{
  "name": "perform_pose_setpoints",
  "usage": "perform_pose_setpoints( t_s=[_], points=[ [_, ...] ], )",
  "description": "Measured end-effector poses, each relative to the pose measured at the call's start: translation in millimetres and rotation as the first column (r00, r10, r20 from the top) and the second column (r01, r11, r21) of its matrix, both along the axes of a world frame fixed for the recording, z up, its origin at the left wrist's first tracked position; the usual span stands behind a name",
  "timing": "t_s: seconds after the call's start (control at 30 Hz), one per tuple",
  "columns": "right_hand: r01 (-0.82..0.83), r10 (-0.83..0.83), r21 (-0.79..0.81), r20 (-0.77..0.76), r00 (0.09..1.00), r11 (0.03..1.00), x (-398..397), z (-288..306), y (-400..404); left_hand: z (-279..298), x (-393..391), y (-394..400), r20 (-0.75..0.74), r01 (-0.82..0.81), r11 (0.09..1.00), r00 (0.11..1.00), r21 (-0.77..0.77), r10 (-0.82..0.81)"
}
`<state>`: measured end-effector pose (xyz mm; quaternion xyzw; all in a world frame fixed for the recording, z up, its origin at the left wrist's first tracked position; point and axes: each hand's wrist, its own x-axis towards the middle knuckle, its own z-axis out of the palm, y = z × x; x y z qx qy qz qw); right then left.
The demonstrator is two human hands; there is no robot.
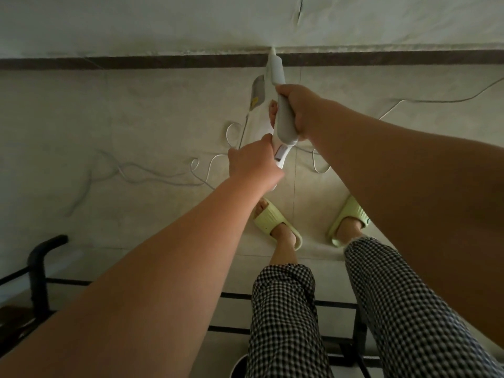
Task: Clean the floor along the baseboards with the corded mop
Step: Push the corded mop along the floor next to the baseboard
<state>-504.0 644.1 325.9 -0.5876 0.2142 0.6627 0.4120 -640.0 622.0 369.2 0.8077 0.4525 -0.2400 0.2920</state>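
1. The mop is showing white and pale grey.
2. The baseboard is running dark brown.
3. The slippers are showing pale green.
4. The trousers are showing black-and-white checks.
5. The cord is lying white on the beige floor.

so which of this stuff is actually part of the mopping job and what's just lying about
Part of the job:
- corded mop, gripped by left hand and right hand
- its white cord looping over the floor tiles
- dark baseboard, where the mop's tip points

Just lying about:
- black metal rack at lower left
- green slippers, on the person's feet
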Motion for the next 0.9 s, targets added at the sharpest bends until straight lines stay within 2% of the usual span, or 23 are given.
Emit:
perform_pose_setpoints(
  t_s=[0.53, 0.9],
  points=[
    [-0.054, 0.054, -0.009, 0.009, 0.998, 0.998, 68, -2, -41, 1, 68, -48, 0.045, -0.020, 1.000, 0.999, -0.020, 0.021],
    [-0.053, 0.054, 0.012, -0.049, 0.997, 0.998, 108, 2, -63, 3, 111, -71, 0.039, -0.015, 0.999, 0.999, -0.045, 0.017]
  ],
)
